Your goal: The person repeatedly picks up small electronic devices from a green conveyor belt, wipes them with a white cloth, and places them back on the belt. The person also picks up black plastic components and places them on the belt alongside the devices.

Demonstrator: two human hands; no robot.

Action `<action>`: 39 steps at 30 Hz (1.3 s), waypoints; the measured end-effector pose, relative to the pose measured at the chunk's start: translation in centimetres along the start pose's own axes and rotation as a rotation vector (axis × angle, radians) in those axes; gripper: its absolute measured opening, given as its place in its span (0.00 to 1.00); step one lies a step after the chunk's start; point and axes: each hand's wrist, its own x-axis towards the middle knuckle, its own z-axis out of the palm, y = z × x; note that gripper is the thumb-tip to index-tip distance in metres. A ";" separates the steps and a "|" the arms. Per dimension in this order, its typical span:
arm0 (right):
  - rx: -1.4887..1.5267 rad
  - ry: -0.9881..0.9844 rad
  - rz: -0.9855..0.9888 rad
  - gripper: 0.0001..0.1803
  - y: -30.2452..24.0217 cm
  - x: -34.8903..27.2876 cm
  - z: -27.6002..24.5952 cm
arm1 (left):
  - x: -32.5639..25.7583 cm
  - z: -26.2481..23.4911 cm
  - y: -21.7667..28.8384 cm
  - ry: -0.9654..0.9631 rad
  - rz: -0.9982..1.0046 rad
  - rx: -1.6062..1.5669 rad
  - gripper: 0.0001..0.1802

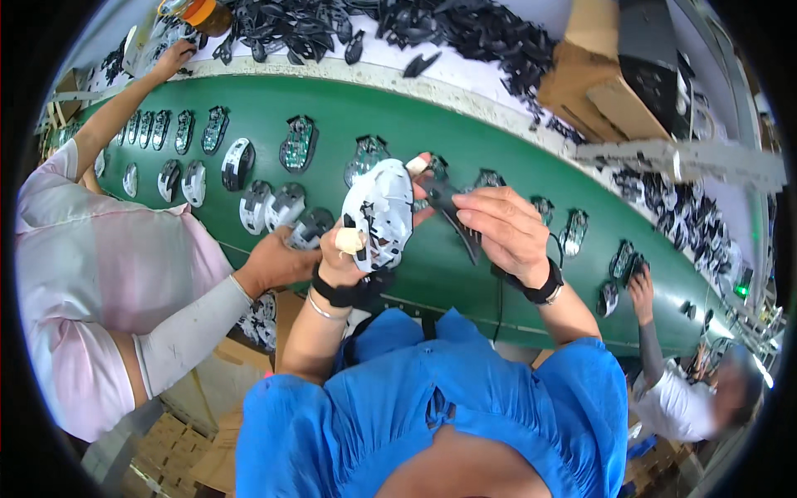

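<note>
Firmly gripping a white mouse shell (380, 214) with left hand (347, 253); pinching a black strip (452, 214) with right hand (506, 228), above green conveyor belt (415, 124).

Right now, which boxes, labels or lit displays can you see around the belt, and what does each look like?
Cardboard box: far side of the green belt, upper right; brown, open flaps, a dark unit standing in it.
Flattened cardboard: lower left, below the belt's near edge; tan, stacked.
Green light: far right end of the belt; small glowing spot, too small to tell more.
No readable labels or signs show.
</note>
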 end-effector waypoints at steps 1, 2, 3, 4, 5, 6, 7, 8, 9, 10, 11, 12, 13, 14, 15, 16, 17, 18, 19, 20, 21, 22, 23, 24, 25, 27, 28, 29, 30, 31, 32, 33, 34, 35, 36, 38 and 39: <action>0.017 0.044 0.053 0.19 -1.4 -1.0 -0.5 | -0.5 0.1 -0.5 -0.093 -0.073 -0.053 0.50; 0.035 0.088 0.105 0.19 -2.7 -1.9 -0.9 | -1.3 0.2 -1.1 -0.184 -0.144 -0.107 0.51; -0.023 0.137 0.095 0.20 -3.7 -2.4 -1.5 | -2.1 1.0 -1.6 -0.223 -0.197 -0.100 0.52; 0.009 0.126 0.099 0.20 -4.7 -2.9 -2.2 | -2.6 1.0 -2.2 -0.253 -0.244 -0.037 0.52; 0.043 0.113 0.101 0.19 -5.7 -3.3 -2.8 | -3.1 1.1 -3.1 -0.253 -0.248 -0.162 0.51; 0.077 0.109 0.113 0.19 -6.7 -3.8 -3.2 | -3.6 1.4 -3.6 -0.246 -0.264 -0.283 0.50; 0.197 0.161 0.168 0.19 -6.9 -4.7 -3.4 | -3.9 1.9 -3.8 -0.274 -0.326 -0.222 0.51; 0.282 0.159 0.283 0.17 -7.2 -5.4 -4.2 | -3.9 2.5 -3.7 -0.302 -0.387 -0.160 0.53; 0.363 0.175 0.297 0.16 -7.1 -5.9 -4.9 | -4.0 3.2 -3.7 -0.329 -0.446 -0.097 0.54; 0.444 0.189 0.309 0.14 -7.2 -6.0 -5.4 | -4.6 4.2 -3.6 -0.333 -0.512 -0.090 0.53; 0.633 0.253 0.396 0.11 -8.2 -6.0 -5.9 | -5.4 4.8 -3.8 -0.312 -0.523 -0.084 0.53; 0.761 0.279 0.397 0.09 -8.0 -6.6 -6.2 | -6.1 5.5 -4.1 -0.291 -0.532 -0.078 0.53; 0.853 0.275 0.435 0.09 -8.1 -7.0 -6.5 | -6.5 6.0 -4.0 -0.257 -0.532 -0.066 0.53; 0.945 0.271 0.473 0.10 -8.2 -7.3 -6.7 | -6.8 6.5 -3.9 -0.223 -0.531 -0.055 0.53; 0.956 0.233 0.486 0.11 -8.4 -7.3 -6.4 | -7.0 6.5 -3.8 -0.271 -0.540 -0.106 0.53; 0.965 0.195 0.498 0.11 -8.7 -7.2 -5.9 | -7.3 6.6 -4.0 -0.323 -0.539 -0.089 0.52; 0.988 0.171 0.493 0.11 -8.8 -7.4 -5.3 | -7.5 6.6 -4.4 -0.375 -0.537 -0.072 0.51; 1.089 0.231 0.506 0.15 -8.9 -7.5 -4.3 | -7.5 6.8 -4.9 -0.427 -0.532 -0.058 0.50; 1.037 0.311 0.656 0.17 -9.4 -7.5 -4.2 | -8.0 7.4 -5.8 -0.332 -0.459 -0.097 0.49; 0.982 0.389 0.804 0.20 -9.9 -7.2 -4.1 | -7.8 7.9 -5.7 -0.316 -0.351 0.097 0.48; 1.082 0.554 0.813 0.24 -9.7 -6.8 -3.9 | -7.6 8.2 -5.5 -0.261 -0.282 0.271 0.47; 1.233 0.647 0.854 0.22 -9.4 -7.8 -4.1 | -7.4 8.4 -5.4 -0.205 -0.210 0.443 0.46; 1.148 0.648 0.917 0.19 -9.9 -8.2 -3.9 | -7.6 8.4 -5.6 -0.147 -0.107 0.659 0.43; 1.065 0.646 0.986 0.17 -10.5 -8.6 -3.7 | -7.9 7.4 -6.0 -0.067 -0.086 0.864 0.41; 0.954 0.629 1.018 0.15 -10.6 -8.4 -3.3 | -7.8 6.7 -6.3 -0.091 -0.017 1.000 0.42; 0.723 0.593 1.077 0.12 -10.8 -8.0 -2.3 | -7.5 6.6 -6.5 -0.158 0.149 1.290 0.43; 0.750 0.621 1.091 0.11 -10.6 -8.0 -2.2 | -7.5 7.0 -6.6 -0.203 0.248 1.441 0.43; 0.778 0.649 1.104 0.11 -10.0 -8.0 -1.9 | -7.6 7.0 -7.0 -0.217 0.203 1.424 0.43; 0.811 0.673 1.111 0.11 -9.8 -7.8 -1.7 | -7.6 6.6 -7.4 -0.210 0.206 1.425 0.42; 0.718 0.620 1.124 0.10 -10.0 -7.1 -1.8 | -7.7 6.5 -7.4 -0.224 0.240 1.479 0.43; 0.637 0.623 1.108 0.11 -9.6 -7.2 -1.6 | -7.7 6.3 -7.4 -0.236 0.274 1.533 0.43; 0.556 0.620 1.094 0.11 -8.9 -7.6 -1.4 | -7.8 5.8 -7.6 -0.192 0.250 1.402 0.44; 0.478 0.615 1.077 0.12 -8.2 -7.7 -1.2 | -7.9 5.1 -7.8 -0.147 0.227 1.272 0.44; 0.575 0.737 1.030 0.15 -7.2 -7.4 -1.5 | -8.0 4.6 -7.9 -0.102 0.206 1.142 0.44; 0.659 0.806 1.146 0.15 -6.5 -6.9 -2.4 | -8.1 4.9 -7.3 0.033 0.055 0.894 0.39; 0.688 0.707 1.120 0.17 -7.2 -6.2 -2.8 | -7.5 3.3 -6.1 0.196 -0.036 0.715 0.32; 0.705 0.623 1.091 0.17 -8.1 -5.9 -2.2 | -7.2 2.3 -6.3 0.221 -0.024 0.618 0.26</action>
